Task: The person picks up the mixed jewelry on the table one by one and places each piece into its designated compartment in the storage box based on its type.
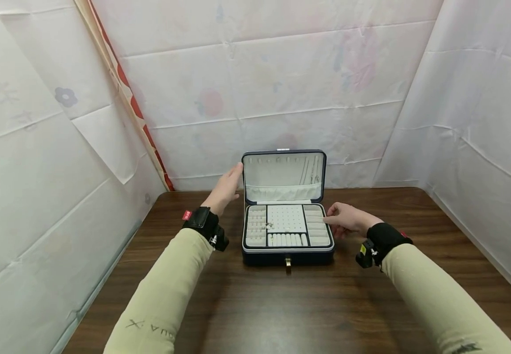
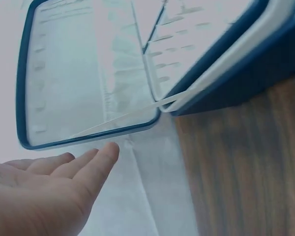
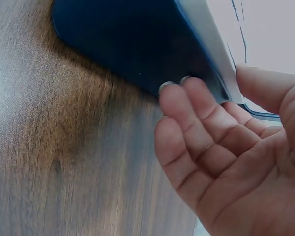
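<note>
A dark blue jewelry box (image 1: pixel 266 258) stands on the table with its lid (image 1: pixel 266 172) raised upright. My left hand (image 1: pixel 226 187) is beside the lid's left edge, its fingers straight and palm turned toward it. The left wrist view shows those fingertips (image 2: pixel 109 150) right at the lid's rim. At the box's right side, my right hand (image 1: pixel 348 220) grips the edge: the thumb (image 3: pixel 265 88) lies over the pale rim while the other fingers bend against the dark outer wall. Inside is a white tray with slotted sections, ring rolls and a dotted panel (image 1: pixel 285 216). Small jewelry (image 1: pixel 269 225) sits near its left edge.
Thin necklaces (image 1: pixel 313 169) hang inside the lid at the right. A gold clasp (image 1: pixel 288 262) sticks out at the box's front. The brown wooden table (image 1: pixel 282 309) is bordered by white patterned sheets (image 1: pixel 282 88) at the back and both sides.
</note>
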A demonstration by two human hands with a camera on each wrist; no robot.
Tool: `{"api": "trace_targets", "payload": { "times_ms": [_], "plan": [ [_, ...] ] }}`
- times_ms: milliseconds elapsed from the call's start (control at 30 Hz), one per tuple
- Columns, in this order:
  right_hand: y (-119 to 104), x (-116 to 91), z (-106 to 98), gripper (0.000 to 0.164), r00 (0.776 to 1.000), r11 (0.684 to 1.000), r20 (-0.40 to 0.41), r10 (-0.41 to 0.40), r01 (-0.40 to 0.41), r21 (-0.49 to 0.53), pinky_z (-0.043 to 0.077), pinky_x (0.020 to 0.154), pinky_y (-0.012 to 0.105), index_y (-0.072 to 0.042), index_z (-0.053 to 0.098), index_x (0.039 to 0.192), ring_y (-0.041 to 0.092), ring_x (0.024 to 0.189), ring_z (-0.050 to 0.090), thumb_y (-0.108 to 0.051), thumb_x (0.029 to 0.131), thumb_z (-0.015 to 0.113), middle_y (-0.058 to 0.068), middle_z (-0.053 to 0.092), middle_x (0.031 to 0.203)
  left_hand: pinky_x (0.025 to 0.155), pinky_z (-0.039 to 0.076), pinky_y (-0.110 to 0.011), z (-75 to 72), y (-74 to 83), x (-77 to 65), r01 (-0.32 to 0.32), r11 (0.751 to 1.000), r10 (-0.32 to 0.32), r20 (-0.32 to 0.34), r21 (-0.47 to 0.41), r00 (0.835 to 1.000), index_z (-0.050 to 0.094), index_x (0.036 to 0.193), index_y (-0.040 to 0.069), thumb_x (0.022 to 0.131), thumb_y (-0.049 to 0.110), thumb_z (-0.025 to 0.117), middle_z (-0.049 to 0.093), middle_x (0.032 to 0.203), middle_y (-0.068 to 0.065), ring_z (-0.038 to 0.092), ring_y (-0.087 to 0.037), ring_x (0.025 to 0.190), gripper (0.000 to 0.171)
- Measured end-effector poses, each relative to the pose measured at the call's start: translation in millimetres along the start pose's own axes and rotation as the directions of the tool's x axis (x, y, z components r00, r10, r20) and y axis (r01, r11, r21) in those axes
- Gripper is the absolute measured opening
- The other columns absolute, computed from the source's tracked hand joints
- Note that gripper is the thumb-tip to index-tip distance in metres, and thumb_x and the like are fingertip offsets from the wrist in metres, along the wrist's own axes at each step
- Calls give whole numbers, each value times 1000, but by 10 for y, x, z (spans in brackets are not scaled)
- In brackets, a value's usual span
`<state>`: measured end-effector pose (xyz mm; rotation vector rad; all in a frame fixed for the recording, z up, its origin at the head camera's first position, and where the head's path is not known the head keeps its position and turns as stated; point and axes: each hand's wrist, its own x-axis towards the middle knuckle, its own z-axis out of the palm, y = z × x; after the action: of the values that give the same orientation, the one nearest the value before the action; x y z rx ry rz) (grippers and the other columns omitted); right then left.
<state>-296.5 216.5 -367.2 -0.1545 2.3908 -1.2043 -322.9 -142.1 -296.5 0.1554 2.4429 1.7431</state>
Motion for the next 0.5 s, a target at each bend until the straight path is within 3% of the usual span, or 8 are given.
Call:
{"api": "trace_targets", "payload": {
  "times_ms": [200,500],
  "plan": [
    [-20,29,-9,33,999,999,15,38,-37,-34,55,66,36,0,50,123,21,71,64,-27,105,57,14,67,91,120,31,-46,-27,125,54,16,997,-15,13,-72,1000,13,165,28,104,65,28,9,172,-1,23,-31,155,73],
    [-21,36,-31,32,998,999,45,42,-41,-21,56,66,35,1,51,121,21,74,67,-26,106,56,12,68,90,123,27,-44,-18,184,107,39,992,-33,52,-123,998,9,165,24,103,67,25,8,172,-2,18,-29,157,77]
  ]
}}
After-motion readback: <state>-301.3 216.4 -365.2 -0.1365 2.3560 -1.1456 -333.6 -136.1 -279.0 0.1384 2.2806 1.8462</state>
